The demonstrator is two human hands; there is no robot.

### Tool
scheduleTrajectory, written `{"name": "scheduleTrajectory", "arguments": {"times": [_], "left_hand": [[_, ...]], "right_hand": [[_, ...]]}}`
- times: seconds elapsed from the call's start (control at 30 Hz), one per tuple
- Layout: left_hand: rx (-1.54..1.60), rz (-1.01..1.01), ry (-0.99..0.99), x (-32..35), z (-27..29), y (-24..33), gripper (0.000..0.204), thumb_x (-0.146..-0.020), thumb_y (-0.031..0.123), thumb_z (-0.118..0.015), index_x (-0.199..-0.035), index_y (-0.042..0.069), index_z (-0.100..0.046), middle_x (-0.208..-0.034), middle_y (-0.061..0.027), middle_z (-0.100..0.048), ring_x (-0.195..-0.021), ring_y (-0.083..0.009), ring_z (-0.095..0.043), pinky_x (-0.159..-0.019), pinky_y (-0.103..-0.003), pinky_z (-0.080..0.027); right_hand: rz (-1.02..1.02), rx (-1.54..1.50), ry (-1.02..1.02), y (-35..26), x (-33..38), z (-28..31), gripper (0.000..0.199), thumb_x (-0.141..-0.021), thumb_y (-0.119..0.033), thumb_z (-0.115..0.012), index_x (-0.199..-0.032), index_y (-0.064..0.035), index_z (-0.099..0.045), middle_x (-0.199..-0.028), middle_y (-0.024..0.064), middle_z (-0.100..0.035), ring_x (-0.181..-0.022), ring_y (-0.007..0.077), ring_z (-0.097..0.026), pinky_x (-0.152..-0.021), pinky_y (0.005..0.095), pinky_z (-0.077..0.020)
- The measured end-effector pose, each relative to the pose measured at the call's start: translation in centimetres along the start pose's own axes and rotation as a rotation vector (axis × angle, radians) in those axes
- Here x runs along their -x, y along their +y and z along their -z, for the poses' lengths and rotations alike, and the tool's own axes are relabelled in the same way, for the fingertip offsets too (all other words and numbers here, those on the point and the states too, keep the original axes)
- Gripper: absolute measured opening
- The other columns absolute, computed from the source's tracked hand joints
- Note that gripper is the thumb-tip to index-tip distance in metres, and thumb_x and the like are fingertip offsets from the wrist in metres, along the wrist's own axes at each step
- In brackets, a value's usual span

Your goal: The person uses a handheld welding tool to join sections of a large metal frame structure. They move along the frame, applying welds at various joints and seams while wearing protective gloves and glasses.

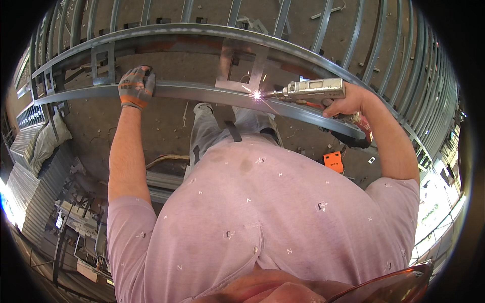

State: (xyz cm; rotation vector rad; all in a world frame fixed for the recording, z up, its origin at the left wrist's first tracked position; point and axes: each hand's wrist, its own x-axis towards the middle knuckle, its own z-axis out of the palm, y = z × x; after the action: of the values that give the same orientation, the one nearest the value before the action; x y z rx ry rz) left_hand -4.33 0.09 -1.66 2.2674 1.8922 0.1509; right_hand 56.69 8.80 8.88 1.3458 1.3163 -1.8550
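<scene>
My left hand (137, 87), in a grey and orange work glove, is closed over the near rail (202, 94) of a long steel frame. In my bare right hand (352, 99) is a metal-bodied welding gun (316, 89), pointing left. At its tip a bright arc (257, 94) throws sparks on the near rail's upper edge. Just beyond the arc, a metal plate with a square cutout (223, 63) spans from the near rail to the far rail (166, 29). A smaller plate with an opening (103, 78) bridges the rails beside my left hand.
Beyond the frame, rows of parallel metal bars (323, 30) stretch across. An orange box (333, 161) lies on the floor at right. To the left are a pale sack (50, 139) and corrugated sheets (38, 187). Scraps dot the brown floor (166, 121).
</scene>
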Motion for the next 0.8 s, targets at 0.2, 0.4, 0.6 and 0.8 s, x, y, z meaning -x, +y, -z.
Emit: {"name": "scheduleTrajectory", "arguments": {"times": [0.2,0.4,0.6,0.8], "left_hand": [[0.001,0.007,0.013,0.1,-0.1,0.1,0.020,-0.094,0.031,-0.073,-0.106,0.015,-0.075,-0.106,-0.0090,-0.079,-0.102,-0.0363,-0.072,-0.092,-0.049,-0.057],[-0.007,-0.003,0.034,0.2,0.0,0.3,0.021,-0.094,0.031,-0.073,-0.106,0.016,-0.076,-0.105,-0.0088,-0.079,-0.103,-0.0359,-0.072,-0.092,-0.048,-0.056],[0.013,0.009,0.016,0.1,0.0,0.5,0.021,-0.093,0.031,-0.073,-0.106,0.015,-0.076,-0.105,-0.0085,-0.079,-0.103,-0.0358,-0.072,-0.092,-0.048,-0.056],[0.005,0.009,0.033,0.3,-0.1,0.7,0.020,-0.092,0.029,-0.075,-0.106,0.014,-0.075,-0.104,-0.0090,-0.078,-0.103,-0.0369,-0.072,-0.093,-0.049,-0.055]], "right_hand": [[0.024,-0.145,-0.002,-1.7,1.8,1.3,0.061,-0.074,-0.001,-0.090,-0.132,-0.0051,-0.070,-0.113,0.0045,-0.075,-0.100,0.0181,-0.069,-0.089,0.0367,-0.0589],[0.189,-0.177,-0.022,-5.3,-0.4,-0.2,0.046,-0.079,-0.003,-0.089,-0.121,-0.0042,-0.072,-0.101,0.0027,-0.072,-0.085,0.0159,-0.067,-0.073,0.0350,-0.0572],[0.150,-0.091,-0.073,-8.4,-3.8,-2.1,0.042,-0.079,-0.008,-0.091,-0.116,-0.0016,-0.072,-0.100,0.0032,-0.072,-0.087,0.0164,-0.066,-0.076,0.0350,-0.0566],[0.146,-0.015,-0.092,-7.6,-6.1,-3.0,0.064,-0.075,-0.010,-0.094,-0.135,-0.0054,-0.071,-0.118,0.0091,-0.076,-0.103,0.0210,-0.070,-0.094,0.0366,-0.0578]]}}
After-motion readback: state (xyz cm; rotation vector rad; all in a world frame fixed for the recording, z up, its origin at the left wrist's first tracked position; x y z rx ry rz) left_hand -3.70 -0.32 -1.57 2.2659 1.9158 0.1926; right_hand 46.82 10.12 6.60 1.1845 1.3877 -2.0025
